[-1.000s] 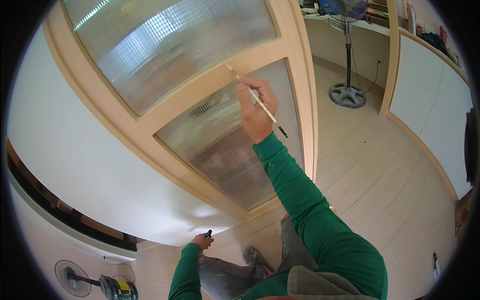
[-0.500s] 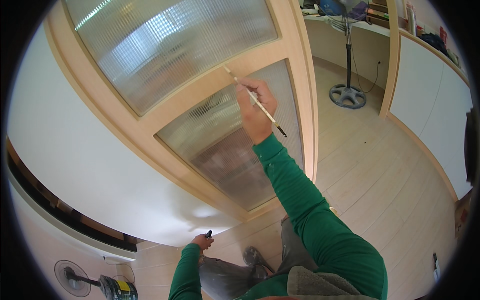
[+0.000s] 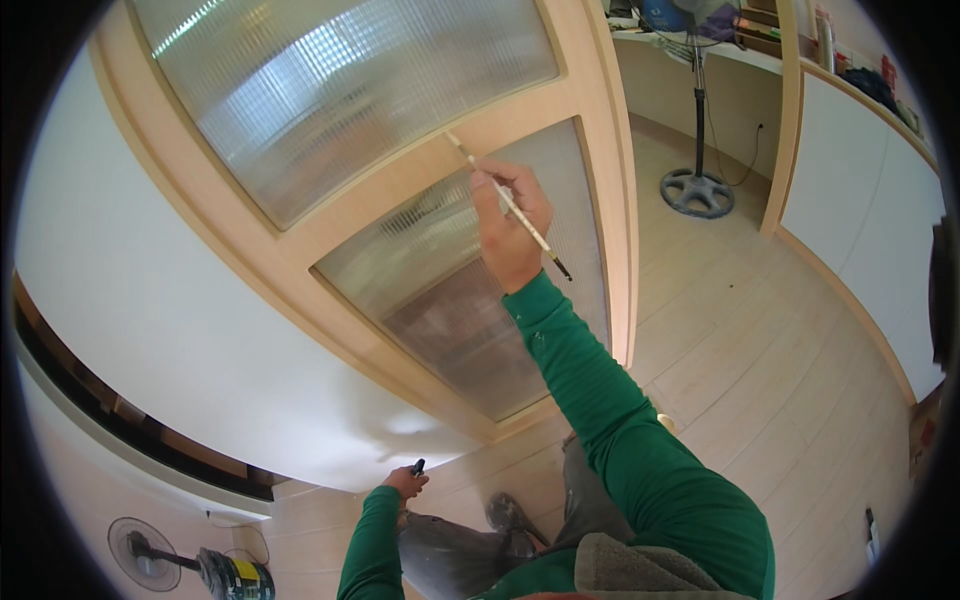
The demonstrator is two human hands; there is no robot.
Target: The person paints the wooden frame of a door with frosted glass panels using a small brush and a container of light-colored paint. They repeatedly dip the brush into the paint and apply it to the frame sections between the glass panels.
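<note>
My right hand [image 3: 513,222] is closed in a pinch around a slim paintbrush [image 3: 530,226] with a pale shaft and a dark end. The brush's light tip meets the wooden crossrail [image 3: 385,182] of a door, close to the lower edge of the upper ribbed glass pane [image 3: 350,100]. Beneath the rail, the lower ribbed pane [image 3: 450,290] lies partly behind my hand. Down low by the white panel [image 3: 230,330], my left hand [image 3: 405,483] grips a small black flashlight [image 3: 418,467]; bright light and shadows fall on the panel beside it.
A standing fan [image 3: 697,192] is at the far right, under a cluttered white counter [image 3: 640,38]. White cabinets [image 3: 850,170] line the right side. At lower left lies another fan [image 3: 145,550] near a dark bucket [image 3: 235,577]. Pale plank flooring [image 3: 740,330] runs between.
The brush and my right hand have hardly moved; the view has shifted very slightly. My left hand keeps its place and its hold.
</note>
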